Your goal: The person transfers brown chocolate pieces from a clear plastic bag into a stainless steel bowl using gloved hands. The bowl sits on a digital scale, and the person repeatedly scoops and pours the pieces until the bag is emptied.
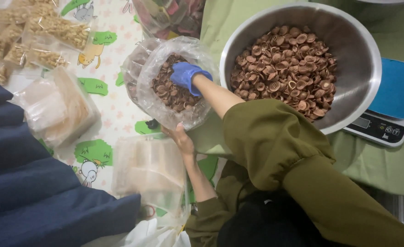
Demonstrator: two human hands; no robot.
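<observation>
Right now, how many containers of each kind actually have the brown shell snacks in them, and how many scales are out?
Metal bowl: 1, with brown shell snacks.
Clear plastic bag: 1, right hand in a blue glove inside it, left hand holding its lower edge.
Kitchen scale: 1, beside the bowl.
Total: 3

Upper left of the frame: small clear packets of pale snacks (51, 34). Centre – a big clear plastic bag (165, 87) of brown shell-shaped pieces. Flat stacks of empty clear bags (60, 107) lie left and lower centre. Right edge – a scale's small grey screen (361, 122).
</observation>
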